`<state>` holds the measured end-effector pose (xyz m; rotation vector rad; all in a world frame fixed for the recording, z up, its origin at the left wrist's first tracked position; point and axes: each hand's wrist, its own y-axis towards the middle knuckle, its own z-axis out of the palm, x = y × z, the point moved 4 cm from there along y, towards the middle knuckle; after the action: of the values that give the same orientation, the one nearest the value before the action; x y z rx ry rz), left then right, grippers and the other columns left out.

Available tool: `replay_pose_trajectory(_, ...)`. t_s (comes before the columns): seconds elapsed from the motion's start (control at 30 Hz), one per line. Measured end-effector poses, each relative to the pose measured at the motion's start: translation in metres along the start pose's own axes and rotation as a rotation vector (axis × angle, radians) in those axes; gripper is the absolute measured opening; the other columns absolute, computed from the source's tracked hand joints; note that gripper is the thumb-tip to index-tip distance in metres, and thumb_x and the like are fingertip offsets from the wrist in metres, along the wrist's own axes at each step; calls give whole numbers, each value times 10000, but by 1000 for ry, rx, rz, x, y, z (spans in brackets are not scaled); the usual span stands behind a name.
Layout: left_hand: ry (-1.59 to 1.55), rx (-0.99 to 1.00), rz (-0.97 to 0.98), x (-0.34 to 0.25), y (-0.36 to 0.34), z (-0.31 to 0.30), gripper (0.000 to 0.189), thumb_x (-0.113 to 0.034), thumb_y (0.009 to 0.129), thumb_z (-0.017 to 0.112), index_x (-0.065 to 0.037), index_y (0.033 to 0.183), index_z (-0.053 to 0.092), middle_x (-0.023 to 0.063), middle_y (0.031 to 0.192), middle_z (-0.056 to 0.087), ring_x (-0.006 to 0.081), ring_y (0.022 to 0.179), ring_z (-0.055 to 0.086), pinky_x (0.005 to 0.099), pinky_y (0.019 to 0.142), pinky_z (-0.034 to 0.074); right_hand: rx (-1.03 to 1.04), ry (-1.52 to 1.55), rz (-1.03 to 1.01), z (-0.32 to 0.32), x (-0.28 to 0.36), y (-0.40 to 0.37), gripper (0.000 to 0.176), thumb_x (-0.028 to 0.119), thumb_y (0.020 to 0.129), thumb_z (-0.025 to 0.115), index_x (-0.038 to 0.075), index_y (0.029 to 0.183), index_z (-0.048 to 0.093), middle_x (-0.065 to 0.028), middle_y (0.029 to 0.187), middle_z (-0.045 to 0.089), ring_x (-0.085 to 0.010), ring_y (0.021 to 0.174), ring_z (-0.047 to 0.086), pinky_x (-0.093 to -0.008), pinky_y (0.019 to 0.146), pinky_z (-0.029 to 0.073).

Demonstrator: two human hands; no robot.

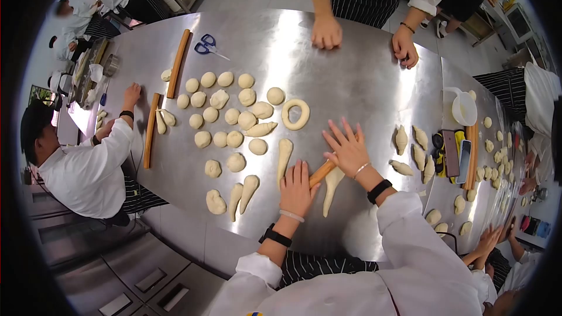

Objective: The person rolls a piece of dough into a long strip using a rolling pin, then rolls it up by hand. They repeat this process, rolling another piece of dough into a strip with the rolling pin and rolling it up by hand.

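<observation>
Low centre of frame: short wooden rolling pin, lying slantwise on the steel table, only its middle showing between the two hands. Just below it, a long tapered dough strip, thick end at the pin, thin tail pointing down-frame. Judged: pin stiff, light, free to roll, best driven by a palm on each end; dough soft, light, probably tacky, easily thinned or torn at the tail, so better lifted by the thick end. Left hand flat, palm down over the lower-left end of the pin, fingers straight and nearly together, not curled round anything, wrist straight, black watch behind it. Right hand flat over the upper-right end, fingers splayed wide and pointing up-frame, forearm coming in from lower right. Further out, left of centre: many dough balls, more tapered pieces, one dough ring. Upper left: longer rolling pin and scissors. Top edge: a co-worker's hands resting on the table
</observation>
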<state>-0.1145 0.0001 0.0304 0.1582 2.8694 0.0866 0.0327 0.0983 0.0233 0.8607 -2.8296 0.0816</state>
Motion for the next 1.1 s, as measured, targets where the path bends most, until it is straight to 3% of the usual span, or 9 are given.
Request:
replay_pose_trajectory(0.17,-83,72,143,36,18,11,478,-281,746,689,-25,1115,526,112,1043,543,267,936,520,375,801,425,-106,-98,114,8,12,71,545,379,883,537,116,1349,431,-77,1472,300,-294,1391,190,-521,1101,162)
replay_pose_trajectory(0.3,-44,94,121,53,26,-4,311,-259,752,686,-35,928,559,83,816,536,261,773,526,390,721,440,-43,29,-99,-8,18,74,452,338,848,583,90,1220,523,-110,1374,400,-279,1305,315,-469,1051,256)
replay_pose_trajectory(0.43,-137,132,103,58,31,-19,273,-234,782,666,-23,923,565,92,819,545,273,780,534,401,716,443,146,43,-414,-13,41,36,276,231,818,591,76,1047,577,-81,1129,537,-230,1115,471,-368,962,347)
replay_pose_trajectory(0.53,-462,150,10,66,32,-23,250,-208,807,651,-8,922,555,112,799,539,298,784,538,413,730,437,55,-39,-444,3,45,17,195,136,804,561,85,992,574,-49,1004,553,-209,1020,514,-331,922,373)
replay_pose_trajectory(0.63,-441,-82,-203,82,36,-24,230,-156,827,626,11,953,531,152,850,530,324,810,532,418,746,432,34,-48,-531,-5,47,9,202,102,785,545,93,985,571,-40,958,554,-209,970,527,-323,900,383)
replay_pose_trajectory(0.77,-586,-338,-304,75,29,-36,175,-35,828,546,25,975,475,164,909,481,297,842,498,376,745,422,-145,-52,-378,-63,39,-17,213,102,788,544,90,1000,565,-40,967,549,-212,948,524,-331,869,388)
replay_pose_trajectory(0.83,-782,-376,-435,65,2,-48,162,-45,844,529,27,978,472,164,903,478,291,841,495,360,745,415,-104,-82,-25,-77,24,-43,249,112,770,577,88,1017,565,-45,977,546,-217,937,521,-354,826,398)
replay_pose_trajectory(0.97,-704,-94,-177,7,-64,-2,189,-128,827,594,-20,941,490,151,914,476,321,873,475,402,778,388,-39,131,325,-29,29,-91,380,168,741,686,85,1088,559,-61,1011,533,-248,953,511,-391,789,405)
replay_pose_trajectory(1.1,-388,29,-155,-41,-57,13,254,-142,788,639,-17,953,492,172,980,486,349,935,470,420,804,401,-162,157,294,4,21,-101,440,217,744,700,75,1131,545,-84,1031,516,-269,964,492,-408,818,394)
